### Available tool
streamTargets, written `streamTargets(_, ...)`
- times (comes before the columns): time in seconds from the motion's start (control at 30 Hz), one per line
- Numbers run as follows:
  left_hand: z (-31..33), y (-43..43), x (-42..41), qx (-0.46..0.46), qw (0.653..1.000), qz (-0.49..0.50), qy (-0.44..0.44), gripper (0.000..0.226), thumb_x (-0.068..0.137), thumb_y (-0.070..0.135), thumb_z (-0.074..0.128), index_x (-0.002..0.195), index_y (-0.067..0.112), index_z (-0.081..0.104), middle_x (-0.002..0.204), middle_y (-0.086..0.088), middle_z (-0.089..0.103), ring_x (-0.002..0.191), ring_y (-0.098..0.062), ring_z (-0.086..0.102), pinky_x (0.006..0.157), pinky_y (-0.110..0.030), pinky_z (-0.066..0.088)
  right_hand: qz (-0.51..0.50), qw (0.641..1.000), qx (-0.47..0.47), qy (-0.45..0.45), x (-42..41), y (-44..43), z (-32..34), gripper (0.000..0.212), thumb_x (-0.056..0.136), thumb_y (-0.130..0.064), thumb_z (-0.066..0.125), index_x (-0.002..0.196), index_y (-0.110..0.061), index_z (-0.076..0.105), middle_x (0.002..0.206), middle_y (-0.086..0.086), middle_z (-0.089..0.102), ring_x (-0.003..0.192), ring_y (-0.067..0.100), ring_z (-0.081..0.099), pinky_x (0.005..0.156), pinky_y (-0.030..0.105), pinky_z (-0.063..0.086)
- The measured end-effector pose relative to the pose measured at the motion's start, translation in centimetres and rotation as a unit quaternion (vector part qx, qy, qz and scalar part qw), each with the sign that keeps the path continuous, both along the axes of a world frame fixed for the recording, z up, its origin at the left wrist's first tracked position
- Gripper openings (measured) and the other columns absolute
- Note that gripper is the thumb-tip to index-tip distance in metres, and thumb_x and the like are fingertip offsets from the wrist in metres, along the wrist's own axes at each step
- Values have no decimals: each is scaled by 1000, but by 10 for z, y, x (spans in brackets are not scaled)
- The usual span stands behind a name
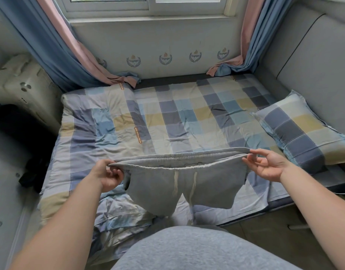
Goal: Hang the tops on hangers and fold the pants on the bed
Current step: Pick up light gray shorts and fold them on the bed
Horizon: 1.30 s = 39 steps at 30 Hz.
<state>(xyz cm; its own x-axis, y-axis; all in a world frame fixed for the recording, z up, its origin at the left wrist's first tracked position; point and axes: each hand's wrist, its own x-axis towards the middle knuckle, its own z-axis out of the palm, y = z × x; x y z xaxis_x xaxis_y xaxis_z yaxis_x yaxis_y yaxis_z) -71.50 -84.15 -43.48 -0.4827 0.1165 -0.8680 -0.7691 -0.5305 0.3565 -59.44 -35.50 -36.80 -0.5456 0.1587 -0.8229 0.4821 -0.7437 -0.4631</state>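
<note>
Between pinching left hand (107,175) and right hand (269,164), grey shorts (158,193) hang by waistband (179,159); light fingertip hold may slip.

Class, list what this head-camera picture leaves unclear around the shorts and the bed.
1. Head view: back face of the grey shorts, turned away from the camera.
2. Head view: dark heap left of the bed, too dark to identify.
3. Head view: orange label lettering, too small to read.
4. Head view: bed's near edge, hidden by the person's grey-clad torso.
</note>
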Motion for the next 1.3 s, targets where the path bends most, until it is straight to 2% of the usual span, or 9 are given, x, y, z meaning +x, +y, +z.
streamTargets(0.1, -1, 0, -6, 112, 993, 28, -19, 23, 84, 12, 51, 64, 18, 39, 51, 6, 35, 40, -9, 30, 36, -17, 35, 14, 996, -19, 83, -2, 4, -4, 92, 21, 20, 91, 105, 5, 59, 85, 19, 68, 79, 25, 73, 77, 49, 61)
streamTargets(0.33, 8, 16, -11, 62, 997, -16, 43, 54, 86, 58, 61, 58, 18, 40, 48, 8, 33, 33, -2, 28, 30, -11, 20, 62, 966, 234, 90, -19, -11, 0, 13, 89, 10, 60, 98, 0, 59, 71, 12, 69, 56, 13, 71, 52, 26, 59)
streamTargets(0.53, 25, 9, -6, 86, 982, -67, 152, 39, 60, -1, 90, 79, 11, 58, 70, 1, 52, 57, -5, 45, 52, -16, 52, 183, 780, 597, 36, -28, -5, -3, 25, 89, -21, 74, 74, -15, 56, 73, 10, 60, 52, 17, 57, 50, 26, 46)
streamTargets(0.7, 25, 24, -6, -214, 915, -200, 278, 18, 94, -2, 61, 78, 6, 62, 64, -1, 61, 69, -18, 57, 60, -25, 55, 255, 695, 672, 16, -35, -14, 2, 32, 93, -33, 67, 72, -15, 53, 66, 3, 55, 71, 30, 52, 65, 37, 37)
streamTargets(0.8, 19, 23, -15, -488, 756, -259, 351, 26, 90, 23, 71, 68, 19, 59, 67, -2, 57, 74, -23, 49, 67, -34, 41, 233, 706, 668, 20, -38, -21, 5, 33, 95, -34, 64, 73, -12, 52, 66, 4, 52, 71, 29, 49, 65, 36, 36)
streamTargets(0.87, 22, 25, -17, -549, 709, -247, 367, 23, 92, 32, 69, 74, 20, 60, 75, -4, 62, 79, -29, 54, 73, -40, 44, 208, 724, 658, 22, -41, -24, 6, 34, 95, -33, 64, 77, -7, 54, 67, 5, 52, 72, 29, 50, 67, 37, 38)
streamTargets(1.1, 42, 61, -19, -492, 810, -159, 276, 27, 100, 29, 55, 99, 4, 62, 92, -12, 64, 89, -31, 61, 76, -38, 46, 106, 918, 381, 8, -52, -71, 21, 14, 101, -22, 55, 97, -9, 58, 81, 10, 60, 69, 24, 58, 42, 26, 50)
streamTargets(1.2, 50, 86, -13, -281, 937, -101, 182, 25, 103, 25, 54, 103, 3, 64, 97, -15, 69, 93, -31, 66, 89, -41, 53, 157, 941, 298, 32, -56, -97, 33, 20, 100, -15, 49, 108, -4, 62, 90, 16, 68, 71, 27, 66, 52, 33, 57)
streamTargets(1.3, 63, 113, 0, -157, 956, -109, 222, 25, 106, 17, 45, 101, 5, 67, 105, -16, 72, 97, -31, 69, 92, -41, 56, 214, 936, 268, 78, -56, -127, 45, 22, 98, -12, 44, 96, -1, 63, 87, 19, 67, 73, 31, 67, 66, 41, 60)
